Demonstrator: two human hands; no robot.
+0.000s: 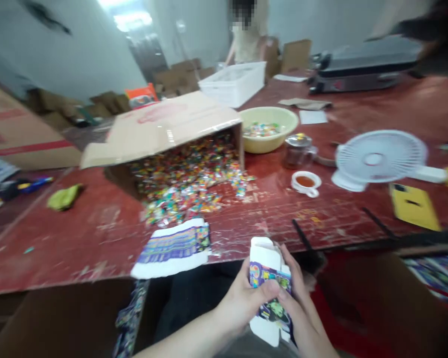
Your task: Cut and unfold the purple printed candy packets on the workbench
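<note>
Between my two hands is a small purple printed carton (272, 303), its white flaps standing open at the top and the bottom. My left hand (239, 303) grips its left side, with the thumb across the front. On the right side, my right hand (298, 298) closes round it, its thumb also on the front. A fanned stack of flat purple cartons (175, 246) lies at the table's near edge, left of my hands. Beyond the stack, small wrapped candies (179, 199) spill out of a cardboard box (171, 119) tipped on its side.
Past the box stand a yellow basin (265, 146) and a white crate (233, 82). A glass jar (298, 149), a cup of brown liquid (306, 183), a white fan (381, 156) and a yellow phone (414, 206) lie right. Another person (248, 42) stands behind the table.
</note>
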